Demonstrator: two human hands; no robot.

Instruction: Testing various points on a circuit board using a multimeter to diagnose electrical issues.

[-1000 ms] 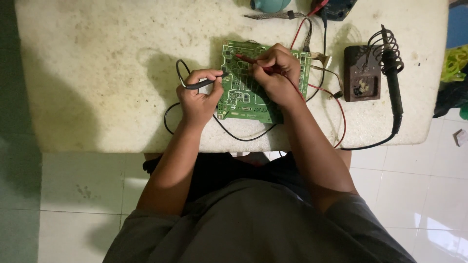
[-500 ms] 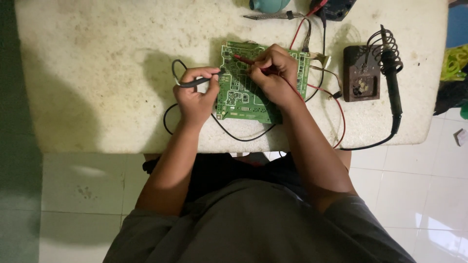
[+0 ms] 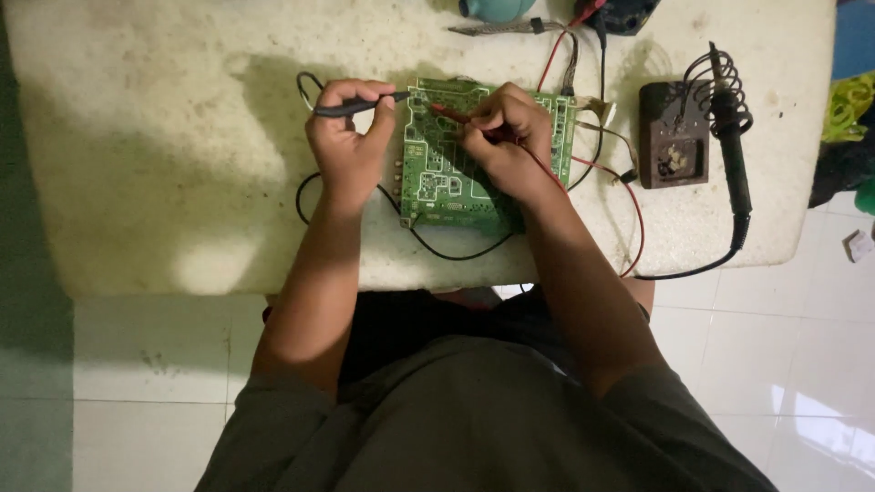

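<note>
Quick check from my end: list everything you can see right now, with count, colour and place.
Circuit board: 1, green, table centre, under both hands.
Black probe: 1, black, in left hand, tip at the board's top left edge.
Red probe: 1, red, in right hand, tip on the board.
Leads: 2, red and black, looping off the board.
Soldering iron: 1, black, in a coil stand, right.
Stand base: 1, dark brown, right of board.
Table: 1, off-white, stained.
Floor: white tiles, below.
Left hand: 1, fingers pinching black probe.
Right hand: 1, fingers holding red probe.
</note>
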